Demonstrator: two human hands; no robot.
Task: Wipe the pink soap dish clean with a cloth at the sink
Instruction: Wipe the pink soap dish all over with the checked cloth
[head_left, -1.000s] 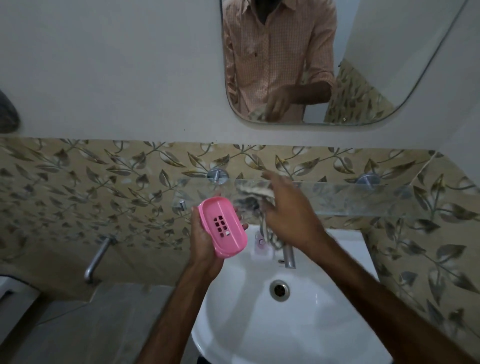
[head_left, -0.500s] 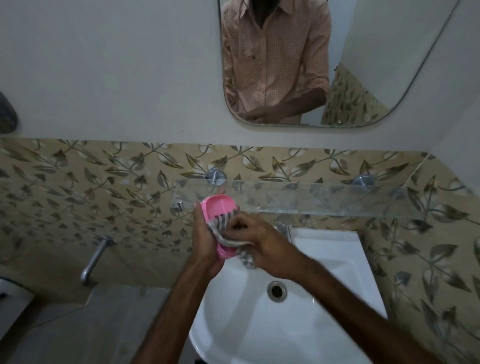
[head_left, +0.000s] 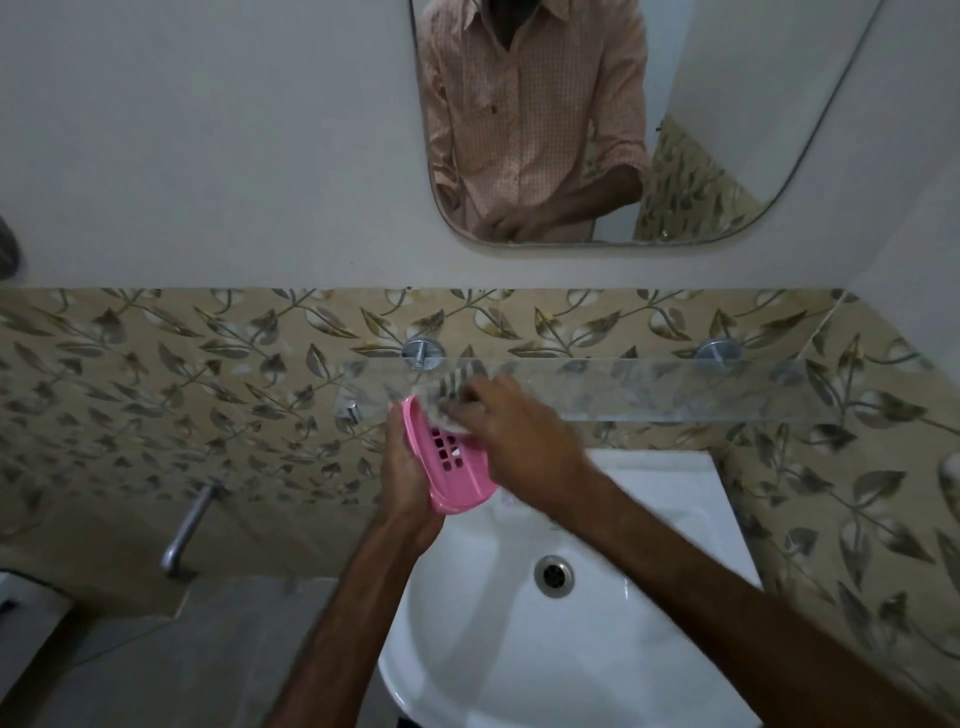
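— Where do we have the pink soap dish (head_left: 457, 470)?

— In our left hand (head_left: 410, 483), which grips it along its left edge, with the fingers curled behind it. It hangs above the back left rim of the white sink (head_left: 649, 649), just below the glass shelf (head_left: 649, 389). It is tilted, so its face with the grid of square drain holes turns toward us.

— And our right hand (head_left: 524, 436)?

— It comes in from the right and lies across the upper end of the dish. Its fingers are bunched on a pale cloth with dark stripes (head_left: 451, 396), pressing it against the dish's top end. The cloth is blurred, so we cannot tell how it is folded.

— Is the dish touching the sink?

— No, we hold it in the air; only our hands and the cloth touch it.

— What else do we see?

— The round metal drain (head_left: 555, 574) sits in the basin below our right forearm. A metal wall tap (head_left: 184, 530) juts from the leaf-patterned tiles (head_left: 156, 389) to the left, well apart from the sink. Above, the mirror (head_left: 753, 130) reflects a checked shirt and our two hands held together.
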